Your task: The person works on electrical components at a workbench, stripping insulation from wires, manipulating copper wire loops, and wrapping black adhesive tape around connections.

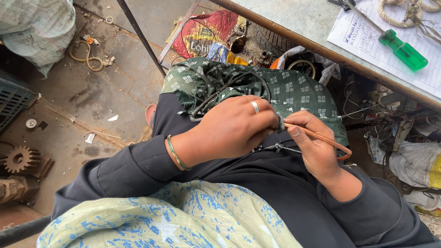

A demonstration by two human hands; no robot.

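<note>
A thin copper-coloured wire, bent back on itself into a long narrow loop, lies over the person's lap at the middle of the scene, its looped end pointing right. The right hand has its grip closed on the wire's left end, thumb and fingers pinching it beside a small piece of grey cloth. The left hand, with a silver ring and a green bangle at the wrist, is curled shut just to the left, touching the right hand; what its grip encloses is hidden. Beneath both hands spreads a dark green patterned fabric with a black cord running across it. Farther right, a worktop carries lined paper, a green-handled screwdriver and a coil of rope. On the floor at the left sits a rusty gear.
</note>
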